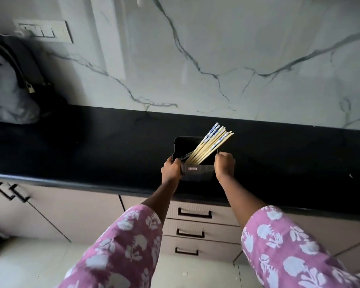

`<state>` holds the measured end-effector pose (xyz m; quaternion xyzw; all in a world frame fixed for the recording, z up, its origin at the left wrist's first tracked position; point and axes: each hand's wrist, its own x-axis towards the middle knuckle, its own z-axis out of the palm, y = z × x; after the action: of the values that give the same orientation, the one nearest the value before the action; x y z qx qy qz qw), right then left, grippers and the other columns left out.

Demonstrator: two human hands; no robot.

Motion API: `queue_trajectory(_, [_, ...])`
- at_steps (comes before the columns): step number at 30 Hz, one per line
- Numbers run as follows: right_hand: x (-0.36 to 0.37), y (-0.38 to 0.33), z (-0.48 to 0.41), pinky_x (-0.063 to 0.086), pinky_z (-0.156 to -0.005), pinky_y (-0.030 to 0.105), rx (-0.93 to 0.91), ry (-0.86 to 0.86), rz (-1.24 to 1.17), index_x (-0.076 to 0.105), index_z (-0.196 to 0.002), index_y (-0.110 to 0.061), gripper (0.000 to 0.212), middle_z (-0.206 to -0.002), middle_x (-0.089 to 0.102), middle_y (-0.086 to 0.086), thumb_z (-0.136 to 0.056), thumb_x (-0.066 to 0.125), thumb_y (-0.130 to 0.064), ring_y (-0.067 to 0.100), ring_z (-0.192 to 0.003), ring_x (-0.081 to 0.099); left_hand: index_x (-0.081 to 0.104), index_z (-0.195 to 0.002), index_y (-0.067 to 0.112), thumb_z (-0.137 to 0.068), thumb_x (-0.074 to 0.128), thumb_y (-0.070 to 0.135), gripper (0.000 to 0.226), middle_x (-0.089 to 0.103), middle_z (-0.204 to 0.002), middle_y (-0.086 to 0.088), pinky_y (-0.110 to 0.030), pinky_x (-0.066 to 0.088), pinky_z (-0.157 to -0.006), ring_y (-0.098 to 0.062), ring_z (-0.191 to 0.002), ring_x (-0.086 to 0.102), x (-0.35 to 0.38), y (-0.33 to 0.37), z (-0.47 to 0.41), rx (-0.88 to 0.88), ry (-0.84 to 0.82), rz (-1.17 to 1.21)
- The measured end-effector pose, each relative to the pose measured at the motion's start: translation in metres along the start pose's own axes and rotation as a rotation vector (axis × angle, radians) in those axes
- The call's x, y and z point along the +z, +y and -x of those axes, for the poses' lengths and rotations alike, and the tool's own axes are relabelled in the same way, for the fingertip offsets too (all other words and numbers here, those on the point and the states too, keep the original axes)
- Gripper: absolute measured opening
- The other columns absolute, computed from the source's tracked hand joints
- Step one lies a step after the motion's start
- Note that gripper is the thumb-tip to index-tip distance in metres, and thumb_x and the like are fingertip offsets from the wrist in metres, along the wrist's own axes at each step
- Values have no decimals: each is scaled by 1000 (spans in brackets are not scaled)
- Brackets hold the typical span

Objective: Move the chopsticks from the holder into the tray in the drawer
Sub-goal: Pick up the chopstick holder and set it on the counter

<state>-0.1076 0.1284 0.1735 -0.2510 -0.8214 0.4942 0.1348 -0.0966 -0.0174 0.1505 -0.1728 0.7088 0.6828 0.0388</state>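
Observation:
A black rectangular holder point(196, 173) stands on the black counter near its front edge. Several pale wooden chopsticks point(211, 144), some with blue-patterned tops, lean in it toward the right rear corner. My left hand point(170, 168) grips the holder's left side and my right hand point(224, 166) grips its right side. Below the counter are three shut drawers; the top drawer point(194, 213) sits right under the holder. No tray is visible.
A grey and black bag point(13, 88) rests on the counter at far left against the marble wall. A switch plate point(46, 31) is on the wall above it. Cabinet doors with black handles point(10, 192) are at lower left.

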Motion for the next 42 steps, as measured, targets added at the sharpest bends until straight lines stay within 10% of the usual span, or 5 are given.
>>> queue_trajectory(8, [26,-3,-69,31,-75,24,75,-45,52,64,-93,1,28,-117,62,24,-96,37,-8,34,-110,58,57,-126,18,-90,38,31,43,61,-118,-14,-45,48,-95,-32,-107,57,23,23,-62,4,-44,-232])
queue_trajectory(17, [36,-6,-96,43,-96,33,117,-56,84,57,-120,5,35,-125,59,23,-98,35,-10,34,-118,53,51,-133,20,-95,34,30,42,58,-124,-14,-41,42,-99,-33,-114,53,38,26,-95,3,-46,-344])
queue_trajectory(26, [39,-6,-94,38,-76,33,198,-47,-12,63,-102,9,33,-112,65,22,-94,39,-11,31,-99,60,47,-135,19,-97,32,42,47,56,-127,-14,-40,42,-98,-33,-116,52,41,27,-99,-24,-46,-413])
queue_trajectory(35, [27,26,-34,44,-95,40,-62,152,183,50,-132,-7,40,-135,56,14,-97,43,-25,31,-122,52,51,-130,21,-99,33,34,38,62,-120,-12,-39,44,-90,-32,-110,57,33,1,-51,132,176,-390])
queue_trajectory(42, [17,99,38,57,-63,26,-666,90,402,75,-85,-6,25,-82,76,7,-78,54,-19,22,-72,73,65,-109,17,-98,37,30,33,72,-96,-5,-36,50,-74,-27,-90,66,21,-71,19,472,152,-669])
